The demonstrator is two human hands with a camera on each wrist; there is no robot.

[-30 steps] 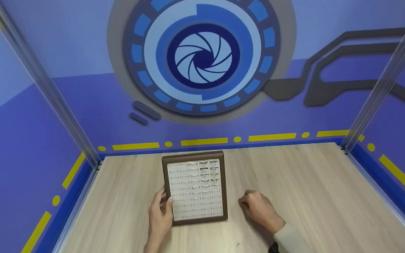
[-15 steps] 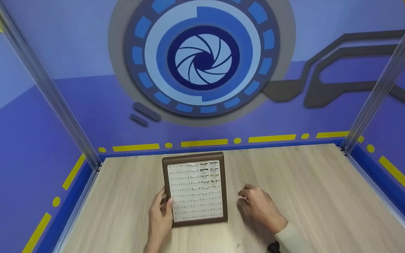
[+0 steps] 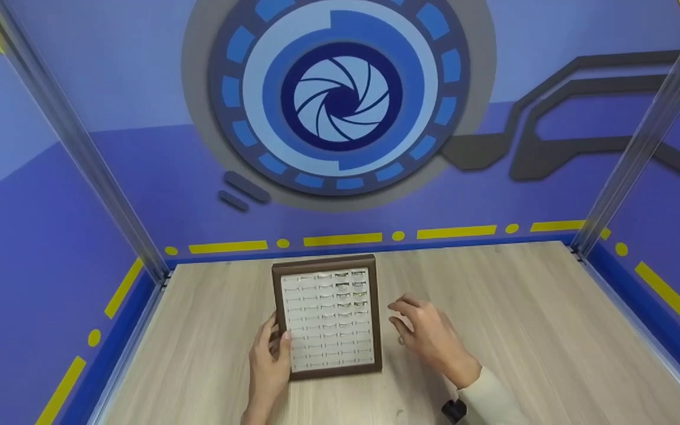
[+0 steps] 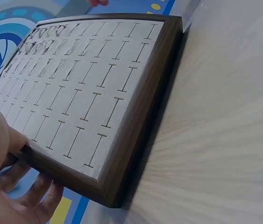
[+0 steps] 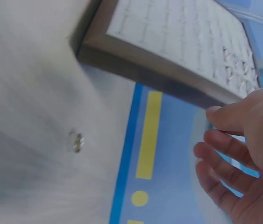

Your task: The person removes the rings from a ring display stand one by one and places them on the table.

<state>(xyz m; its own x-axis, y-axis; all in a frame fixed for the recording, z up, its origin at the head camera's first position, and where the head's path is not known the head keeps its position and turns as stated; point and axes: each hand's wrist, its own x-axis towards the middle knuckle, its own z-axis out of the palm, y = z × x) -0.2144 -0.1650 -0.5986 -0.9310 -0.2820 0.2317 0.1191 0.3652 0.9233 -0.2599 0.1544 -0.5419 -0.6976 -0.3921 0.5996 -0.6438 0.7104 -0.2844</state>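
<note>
A ring display tray (image 3: 331, 321) with a brown wooden frame and a white slotted pad stands propped up on the table. Several rings (image 3: 352, 289) sit in slots at its upper right. My left hand (image 3: 269, 363) grips the tray's left edge, thumb over the front and fingers behind, as the left wrist view also shows. Just right of the frame is my right hand (image 3: 434, 339), holding nothing, its thumb and fingers apart. On the table lies a single ring (image 5: 77, 142), standing out in the right wrist view; from the head it appears just below the thumb.
The wooden-look table (image 3: 529, 330) ends at a blue printed back panel (image 3: 157, 195). Metal posts (image 3: 74, 130) rise at both back corners, with printed side panels beyond. A dark object (image 3: 454, 410) sits by my right wrist.
My right hand's fingers, close together near the table a second ago, have parted and risen toward the tray's right edge. A ring now shows on the table beneath. My left hand and the tray stay put.
</note>
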